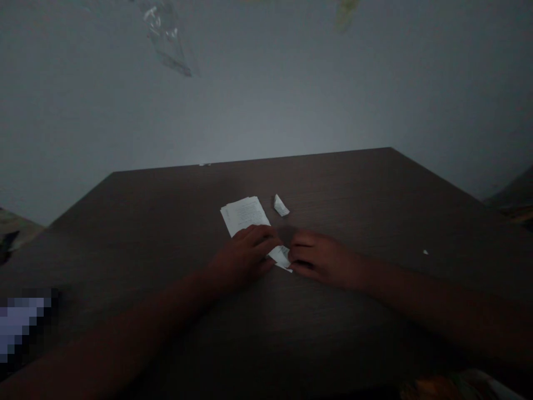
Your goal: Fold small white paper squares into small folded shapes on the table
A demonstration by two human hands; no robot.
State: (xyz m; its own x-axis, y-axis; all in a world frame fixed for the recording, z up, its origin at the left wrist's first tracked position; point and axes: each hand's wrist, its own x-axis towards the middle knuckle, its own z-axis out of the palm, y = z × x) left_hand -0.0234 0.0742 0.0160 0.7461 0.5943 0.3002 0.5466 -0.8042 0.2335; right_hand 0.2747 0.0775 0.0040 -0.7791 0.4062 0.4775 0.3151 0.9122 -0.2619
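A small stack of printed paper sheets (245, 213) lies on the dark table. My left hand (252, 253) rests over the near part of the stack, its fingers bent. Between my hands a piece of paper (280, 255) shows, creased and partly covered. The left thumb and fingers close around its left side. My right hand (318, 256) has curled fingers pinching the right edge of that paper; the fingertips are partly hidden. Just beyond the hands, a small folded piece of paper (281, 206) sits apart from the stack.
The brown table (353, 189) meets a pale wall (266, 105) at its back. A tiny white scrap (425, 252) lies on the right. At the left edge is a pixelated bright device (19, 322). A clear plastic bag (166, 39) hangs on the wall.
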